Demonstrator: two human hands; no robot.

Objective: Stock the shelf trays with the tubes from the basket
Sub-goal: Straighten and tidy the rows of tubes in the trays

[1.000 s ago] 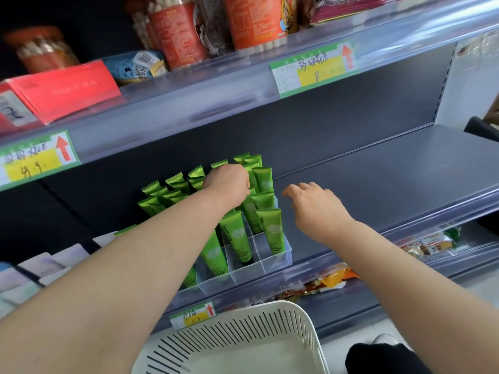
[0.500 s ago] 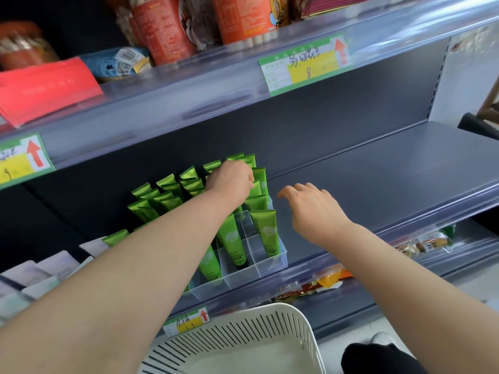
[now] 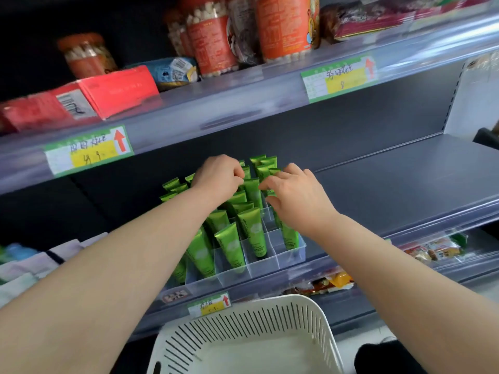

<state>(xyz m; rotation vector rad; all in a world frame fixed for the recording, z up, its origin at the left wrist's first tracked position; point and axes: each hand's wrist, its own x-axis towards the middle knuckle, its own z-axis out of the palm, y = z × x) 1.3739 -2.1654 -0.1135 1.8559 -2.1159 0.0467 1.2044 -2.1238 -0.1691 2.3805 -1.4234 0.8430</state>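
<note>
Several green tubes point(image 3: 253, 230) stand upright in a clear divided tray point(image 3: 290, 256) on the middle shelf point(image 3: 405, 182). My left hand point(image 3: 217, 176) reaches over the middle rows with its fingers curled on the crimped top of a tube. Just to its right, my right hand point(image 3: 299, 197) curls its fingers round the top of a tube in the right-hand column. The white slotted basket point(image 3: 243, 327) sits below at the bottom centre, and no tubes show in its visible part.
The upper shelf carries red boxes point(image 3: 118, 90) and orange jars point(image 3: 286, 25), with price tags on its clear front rail. Pale packets point(image 3: 32, 263) lie left of the tray. Bare dark shelf extends to the right. Snack packs point(image 3: 432, 249) fill the shelf below.
My right hand has moved left from beside the tray onto the tubes of the right column. My left hand stays over the middle rows. The view has tilted slightly.
</note>
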